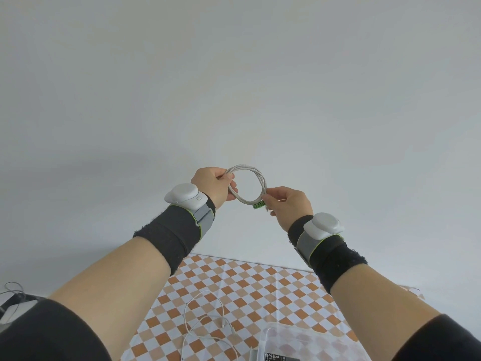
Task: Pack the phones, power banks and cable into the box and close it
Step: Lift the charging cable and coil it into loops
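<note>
Both hands are raised in front of the white wall, holding a white cable [256, 177] wound into a small ring. My left hand [214, 185] grips the left side of the ring. My right hand [289, 204] pinches its lower right side, where a green tag [258, 205] sticks out. Below, on the checkered tablecloth [250, 287], a second white cable [205, 321] lies loose. A clear plastic box [286, 337] stands at the bottom edge with a dark device [282, 357] partly visible inside. No phones are in view.
Both wrists carry dark bands with white sensor pods [184, 193]. At the left edge, beside the table, lie grey items with thin wires [13, 295]. The table's far edge meets the wall just behind the checkered cloth.
</note>
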